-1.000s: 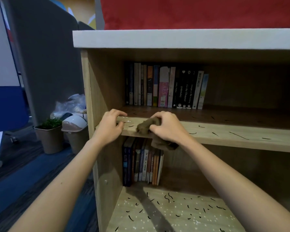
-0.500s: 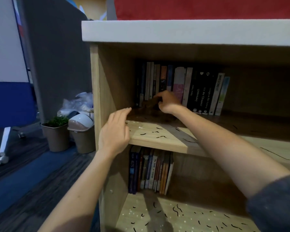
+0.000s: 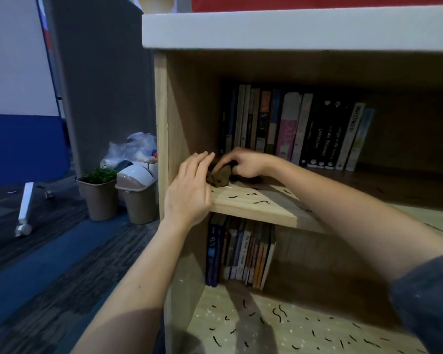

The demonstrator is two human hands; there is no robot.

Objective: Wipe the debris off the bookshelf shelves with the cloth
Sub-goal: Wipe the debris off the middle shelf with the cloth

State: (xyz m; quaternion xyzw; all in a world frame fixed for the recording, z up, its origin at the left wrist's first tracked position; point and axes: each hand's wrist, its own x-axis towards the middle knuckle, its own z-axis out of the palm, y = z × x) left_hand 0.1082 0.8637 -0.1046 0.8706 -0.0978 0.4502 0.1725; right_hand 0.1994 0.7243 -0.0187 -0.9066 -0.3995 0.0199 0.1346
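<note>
A wooden bookshelf (image 3: 161,129) fills the view. My right hand (image 3: 246,163) grips a brown cloth (image 3: 221,176) on the left part of the upper shelf (image 3: 253,206), in front of a row of upright books (image 3: 292,126). Small black debris strips (image 3: 260,201) lie on that shelf near its front edge. My left hand (image 3: 189,190) hovers with straight fingers at the shelf's left front corner, just beside the cloth. The lower shelf (image 3: 292,328) carries many more black strips.
A second row of books (image 3: 238,251) stands under the upper shelf. Left of the bookshelf on the floor are a potted plant (image 3: 99,192), a lidded bin (image 3: 137,192) and plastic bags. A grey partition (image 3: 100,80) stands behind them.
My right hand pulled the cloth from deep by the books toward the shelf's left front. My left hand rose off the shelf edge and now sits close to the cloth.
</note>
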